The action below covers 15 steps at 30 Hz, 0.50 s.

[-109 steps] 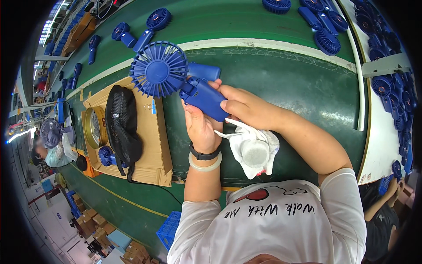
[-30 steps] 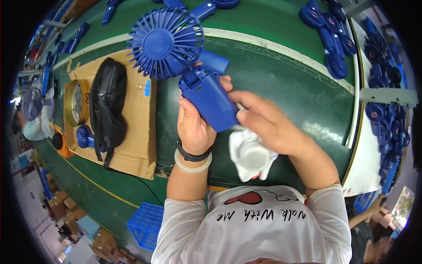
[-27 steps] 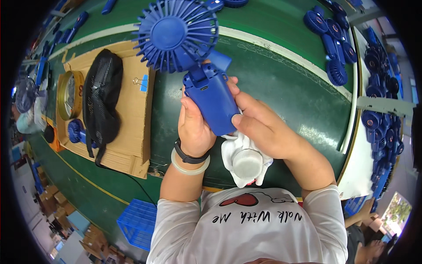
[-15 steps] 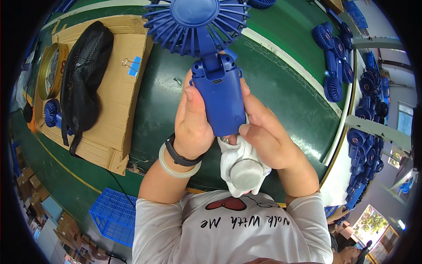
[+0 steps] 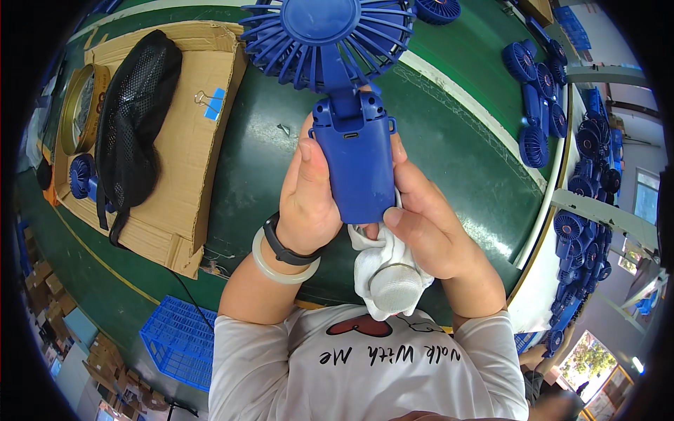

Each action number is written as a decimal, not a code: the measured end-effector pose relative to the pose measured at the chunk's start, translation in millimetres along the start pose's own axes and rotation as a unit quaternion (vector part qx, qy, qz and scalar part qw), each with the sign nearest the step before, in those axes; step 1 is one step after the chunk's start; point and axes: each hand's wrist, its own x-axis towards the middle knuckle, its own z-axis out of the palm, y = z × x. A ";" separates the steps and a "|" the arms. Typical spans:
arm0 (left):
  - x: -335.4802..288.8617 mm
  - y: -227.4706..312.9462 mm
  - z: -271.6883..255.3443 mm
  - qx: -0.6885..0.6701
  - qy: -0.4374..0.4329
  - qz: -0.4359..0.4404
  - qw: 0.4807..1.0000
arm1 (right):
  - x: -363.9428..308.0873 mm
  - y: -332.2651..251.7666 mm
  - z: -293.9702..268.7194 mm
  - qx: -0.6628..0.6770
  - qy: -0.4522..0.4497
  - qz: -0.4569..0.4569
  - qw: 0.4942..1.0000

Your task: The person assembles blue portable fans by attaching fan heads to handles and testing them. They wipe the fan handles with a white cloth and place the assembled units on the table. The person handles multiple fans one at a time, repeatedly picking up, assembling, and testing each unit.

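Head view: at left on the green surface [image 5: 484, 210], a cardboard tray [image 5: 184, 161] holds a small blue fan [image 5: 81, 176], a gold-rimmed round container [image 5: 92, 130], a black mesh pouch [image 5: 137, 126] and a binder clip [image 5: 214, 105]. Right of it, the left hand [image 5: 309, 193] is partly curled, its thumb along the left edge of a handheld fan [image 5: 342, 102]. Held above the surface, this fan is dark blue: a round, ribbed cage with a smooth hub at the far end, cut off by the view's edge, then a hinged neck and a smooth, tapering handle with a small slot-shaped port. A white cloth [image 5: 393, 284] bunches just below the handle's near end. The right hand [image 5: 428, 231], also half closed, grips the handle's lower right corner. Farther right, more blue fans [image 5: 535, 105] lie grouped.
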 end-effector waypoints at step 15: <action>-0.4 -3.7 1.1 0.068 0.011 0.040 0.997 | 6.0 -1.8 5.4 -0.041 0.033 -0.012 0.999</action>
